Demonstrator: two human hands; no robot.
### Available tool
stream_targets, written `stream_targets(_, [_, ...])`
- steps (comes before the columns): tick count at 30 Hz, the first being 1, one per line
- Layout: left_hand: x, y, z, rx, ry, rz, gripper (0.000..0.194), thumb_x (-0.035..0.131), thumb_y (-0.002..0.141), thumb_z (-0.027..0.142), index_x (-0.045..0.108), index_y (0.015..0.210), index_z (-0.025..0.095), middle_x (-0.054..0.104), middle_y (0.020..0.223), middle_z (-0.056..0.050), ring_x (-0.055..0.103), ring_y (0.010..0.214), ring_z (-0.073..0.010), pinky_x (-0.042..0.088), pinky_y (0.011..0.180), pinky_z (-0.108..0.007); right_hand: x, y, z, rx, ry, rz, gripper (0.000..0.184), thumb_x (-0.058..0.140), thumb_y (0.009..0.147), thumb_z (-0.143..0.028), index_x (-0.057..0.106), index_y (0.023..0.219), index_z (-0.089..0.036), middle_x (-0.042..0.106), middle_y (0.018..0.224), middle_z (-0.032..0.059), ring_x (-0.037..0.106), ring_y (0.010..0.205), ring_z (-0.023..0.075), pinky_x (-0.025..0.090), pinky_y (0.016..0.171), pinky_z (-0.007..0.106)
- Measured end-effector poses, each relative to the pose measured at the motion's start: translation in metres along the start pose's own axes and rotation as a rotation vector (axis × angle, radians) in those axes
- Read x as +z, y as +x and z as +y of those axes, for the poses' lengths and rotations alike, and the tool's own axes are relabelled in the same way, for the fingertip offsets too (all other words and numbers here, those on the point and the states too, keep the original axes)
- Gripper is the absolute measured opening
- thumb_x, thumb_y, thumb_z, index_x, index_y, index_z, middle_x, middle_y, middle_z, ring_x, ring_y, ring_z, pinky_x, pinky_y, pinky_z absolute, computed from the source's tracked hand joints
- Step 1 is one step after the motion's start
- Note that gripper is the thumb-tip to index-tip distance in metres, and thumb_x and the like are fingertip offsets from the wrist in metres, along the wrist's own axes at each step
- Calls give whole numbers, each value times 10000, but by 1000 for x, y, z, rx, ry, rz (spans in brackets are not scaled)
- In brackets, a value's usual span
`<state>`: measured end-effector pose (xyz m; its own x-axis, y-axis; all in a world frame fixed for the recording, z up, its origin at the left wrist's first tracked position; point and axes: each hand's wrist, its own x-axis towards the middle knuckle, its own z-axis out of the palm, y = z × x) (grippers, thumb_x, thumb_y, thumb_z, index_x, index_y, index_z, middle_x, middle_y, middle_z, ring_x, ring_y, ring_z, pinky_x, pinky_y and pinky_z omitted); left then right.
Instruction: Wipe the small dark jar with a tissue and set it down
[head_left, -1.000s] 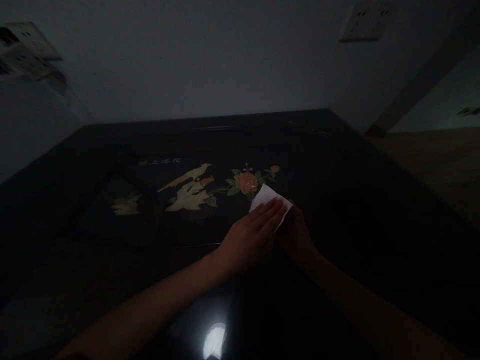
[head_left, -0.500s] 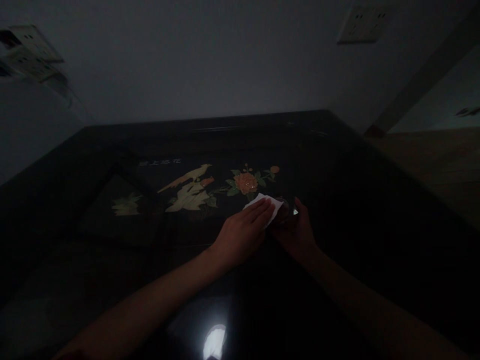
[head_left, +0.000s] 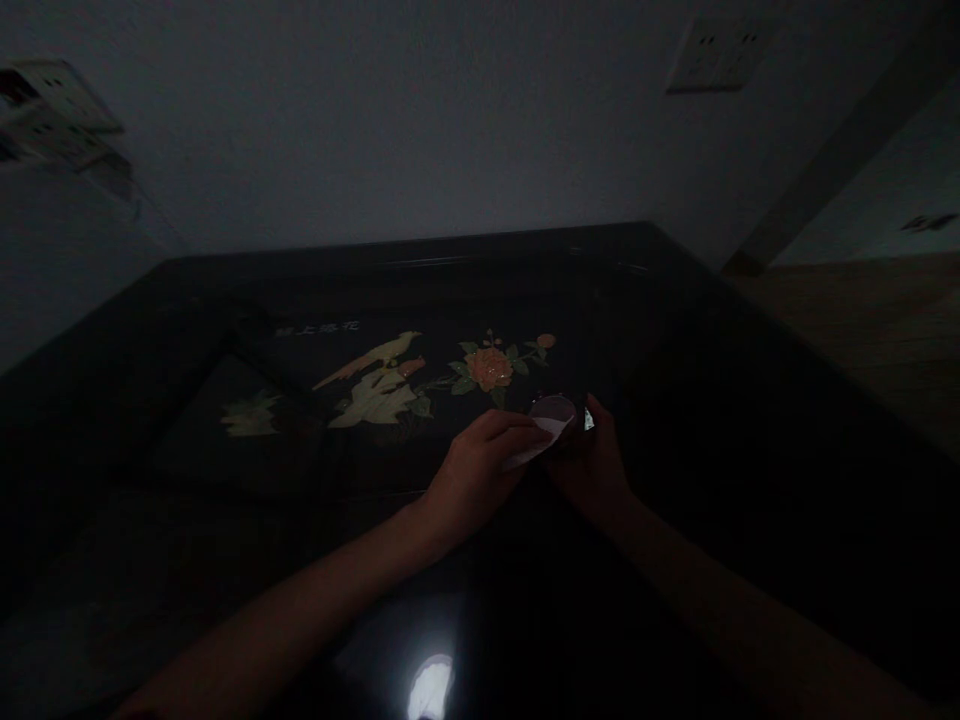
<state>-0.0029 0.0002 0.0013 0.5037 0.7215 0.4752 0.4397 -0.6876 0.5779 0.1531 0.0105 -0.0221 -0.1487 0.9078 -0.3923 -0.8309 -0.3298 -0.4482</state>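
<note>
My left hand [head_left: 480, 460] is closed on a folded white tissue [head_left: 553, 427], pinched under its fingers. The tissue lies against the near side of a round object [head_left: 553, 406] with a dark, disc-like top; too little light falls on it to tell its kind. My right hand [head_left: 598, 470] is wrapped round that object from the right, thumb up along its side. A small bright glint shows beside the thumb. The lower part of the object and most of the right fingers are hidden in shadow.
Beneath my hands is a glossy black tabletop [head_left: 247, 560] with an inlaid bird [head_left: 382, 355] and peony [head_left: 489, 369]. A pale wall [head_left: 420, 120] stands behind it, with sockets [head_left: 716, 55] at right and more at left. Wooden floor [head_left: 862, 310] shows on the right.
My left hand has drawn the tissue back toward me and tilted it, uncovering more of the object's round top. My right hand keeps its hold in nearly the same place.
</note>
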Motion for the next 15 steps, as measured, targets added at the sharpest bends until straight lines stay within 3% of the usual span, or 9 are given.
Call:
stream_targets(3, [-1,3,-3,-28,-91,38,210,608,798,83,630,982,182,656,1014,-53,606,977,-172,510,858,-329,-1,0,1,7,-27,-7,313,587,766,-475,702,797,-186,736,740,7,664,687,173,514,683,281])
stream_targets(8, [1,4,-7,-29,-150,40,226,611,781,84,619,980,191,631,1089,-71,482,1220,-237,406,1014,-438,0,-2,2,6,-46,-22,304,597,760,-475,703,774,-190,740,745,4,661,680,165,506,651,265])
stream_targets(15, [0,4,-7,-103,-221,-55,334,520,788,31,579,1067,205,559,1167,-66,532,1130,-186,439,972,-372,-1,0,2,-4,30,13,308,554,793,-457,701,790,-185,739,742,8,667,686,153,515,643,251])
